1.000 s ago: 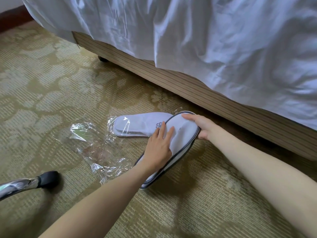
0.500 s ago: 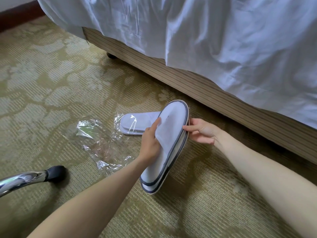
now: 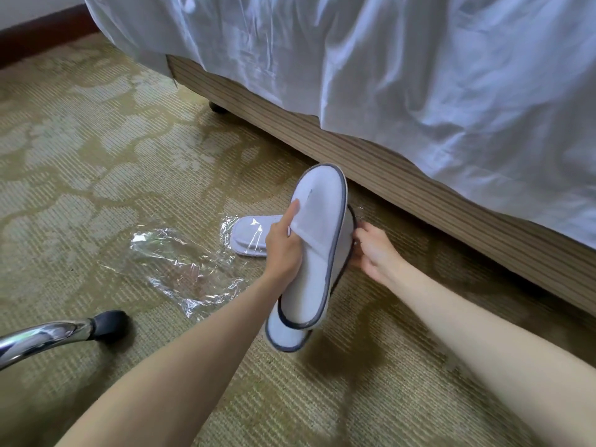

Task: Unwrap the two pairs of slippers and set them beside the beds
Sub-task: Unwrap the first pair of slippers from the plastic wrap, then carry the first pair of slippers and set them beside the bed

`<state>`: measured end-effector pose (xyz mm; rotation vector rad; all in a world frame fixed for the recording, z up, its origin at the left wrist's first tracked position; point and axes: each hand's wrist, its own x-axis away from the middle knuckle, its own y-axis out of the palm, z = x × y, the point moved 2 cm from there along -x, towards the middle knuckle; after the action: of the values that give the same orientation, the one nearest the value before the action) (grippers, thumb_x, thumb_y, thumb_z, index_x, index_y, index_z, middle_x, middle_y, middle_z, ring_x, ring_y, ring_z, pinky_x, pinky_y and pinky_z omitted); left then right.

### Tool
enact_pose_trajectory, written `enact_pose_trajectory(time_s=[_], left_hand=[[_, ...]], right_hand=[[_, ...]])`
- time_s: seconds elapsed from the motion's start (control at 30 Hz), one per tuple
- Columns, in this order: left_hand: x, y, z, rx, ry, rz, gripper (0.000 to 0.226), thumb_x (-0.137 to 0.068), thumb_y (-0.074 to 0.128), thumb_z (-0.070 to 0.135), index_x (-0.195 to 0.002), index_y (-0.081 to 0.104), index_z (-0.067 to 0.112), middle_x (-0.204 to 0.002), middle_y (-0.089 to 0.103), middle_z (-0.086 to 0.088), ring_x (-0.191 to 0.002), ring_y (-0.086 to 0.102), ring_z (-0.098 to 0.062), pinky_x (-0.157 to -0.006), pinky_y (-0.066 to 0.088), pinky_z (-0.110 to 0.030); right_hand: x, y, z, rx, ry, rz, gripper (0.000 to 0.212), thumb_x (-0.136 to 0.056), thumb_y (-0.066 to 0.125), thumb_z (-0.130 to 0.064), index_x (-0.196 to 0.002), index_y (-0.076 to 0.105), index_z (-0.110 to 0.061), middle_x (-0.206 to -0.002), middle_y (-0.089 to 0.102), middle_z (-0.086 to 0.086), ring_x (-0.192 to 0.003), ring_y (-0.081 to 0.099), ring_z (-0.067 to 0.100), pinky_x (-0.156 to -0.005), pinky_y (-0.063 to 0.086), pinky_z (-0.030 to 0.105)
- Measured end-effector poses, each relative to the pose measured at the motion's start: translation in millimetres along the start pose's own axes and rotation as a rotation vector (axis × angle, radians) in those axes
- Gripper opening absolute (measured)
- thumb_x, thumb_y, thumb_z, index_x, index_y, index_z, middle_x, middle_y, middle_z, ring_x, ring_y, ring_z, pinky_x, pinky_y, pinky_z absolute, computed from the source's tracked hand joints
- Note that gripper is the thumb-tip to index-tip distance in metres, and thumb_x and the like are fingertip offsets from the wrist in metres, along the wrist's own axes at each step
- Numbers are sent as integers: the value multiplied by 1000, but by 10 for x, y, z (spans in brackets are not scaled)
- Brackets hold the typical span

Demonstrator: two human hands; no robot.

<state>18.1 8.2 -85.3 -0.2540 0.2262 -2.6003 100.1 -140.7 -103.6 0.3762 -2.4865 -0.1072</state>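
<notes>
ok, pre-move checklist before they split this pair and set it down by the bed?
1. Unwrapped pair out of its plastic: ok.
2. Left hand gripping the upper slipper: ok.
3. Right hand on the pair's far edge: ok; hold on the lower slipper: cannot tell.
4. Carpet beside bed base free: ok.
5. Empty wrapper off that spot: ok.
6. Second pair unwrapped: not ok, still in film.
</notes>
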Motion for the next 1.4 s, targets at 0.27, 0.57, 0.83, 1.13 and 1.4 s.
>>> enact_pose_trajectory(time_s=[0.27,0.57,0.83,1.13,1.4], left_hand=[[-78,-318,-32,64,-51,-60,47,-98,49,14,-144,40,21,-131,44,20,-122,47,-6,-103,41,-30],[-20,-107,-31,181,-179,-103,40,-89,37,8,-105,69,27,-103,61,18,-94,52,0,-74,40,-10],[-85,-92,103,111,-107,-156,25,-82,50,-2,-76,55,21,-76,50,7,-51,46,5,-46,37,-7],[-40,34,355,3,-86,-450,18,-74,67,19,-77,54,31,-83,59,3,-64,55,-9,-54,47,-21],[98,489,840,-77,2,-666,24,-70,69,21,-79,50,32,-86,59,5,-68,54,-11,-60,46,-23]], right_hand=[[-1,-258,-237,-54,-122,279,37,-96,49,-15,-133,51,-11,-123,60,16,-108,61,28,-96,51,46],[148,-289,-327,-87,-135,317,31,-97,51,-20,-126,55,-11,-124,60,15,-111,60,30,-99,49,49],[333,-294,-241,-119,-46,263,38,-97,50,-14,-134,49,-6,-124,62,18,-108,62,31,-96,50,49],[912,-500,-247,-249,33,331,36,-90,62,-12,-125,54,-6,-111,68,14,-100,66,28,-78,56,42],[1439,-853,-511,-181,68,356,40,-90,63,-22,-125,52,-7,-115,68,14,-99,66,28,-62,55,37]])
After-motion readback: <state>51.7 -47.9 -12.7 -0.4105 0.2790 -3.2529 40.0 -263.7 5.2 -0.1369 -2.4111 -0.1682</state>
